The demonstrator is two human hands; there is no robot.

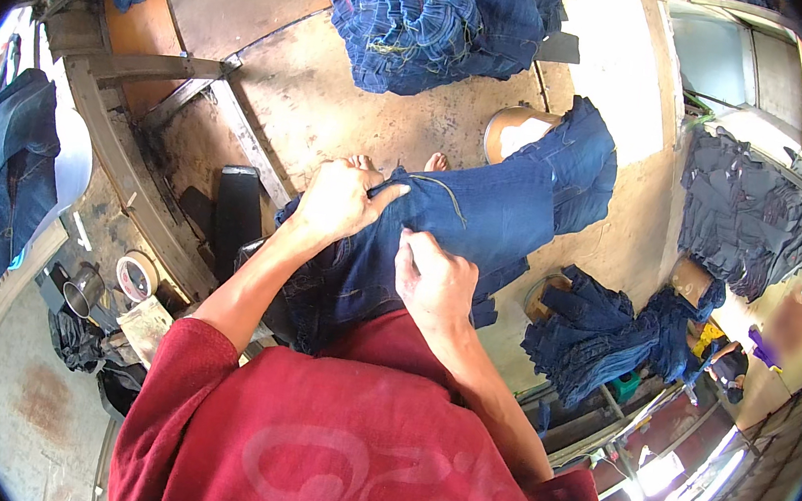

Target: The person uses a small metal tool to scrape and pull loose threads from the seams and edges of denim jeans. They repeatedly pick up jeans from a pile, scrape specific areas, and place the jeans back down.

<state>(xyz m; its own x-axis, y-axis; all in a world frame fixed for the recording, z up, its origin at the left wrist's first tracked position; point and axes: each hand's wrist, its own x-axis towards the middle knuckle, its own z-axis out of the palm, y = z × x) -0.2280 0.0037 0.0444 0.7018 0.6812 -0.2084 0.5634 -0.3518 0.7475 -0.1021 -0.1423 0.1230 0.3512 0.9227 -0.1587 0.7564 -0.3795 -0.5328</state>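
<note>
Dark blue denim jeans [495, 207] lie across my lap and stretch off to the right, where more folded denim shows at their far end. My left hand [339, 202] is closed on the upper edge of the jeans, thumb pointing right. A thin, pale cord or thread [449, 197] curves over the cloth just right of that thumb. Over the middle of the jeans, my right hand [437, 279] is closed with its fingers curled in. Whatever it may hold is hidden by the fingers.
A tall stack of jeans [427, 26] stands ahead on the floor. More denim piles [599, 333] lie to the right, with a dark grey garment pile [747, 211] beyond. Left are a wooden frame [132, 180], a tape roll [136, 275] and hanging jeans [4, 176].
</note>
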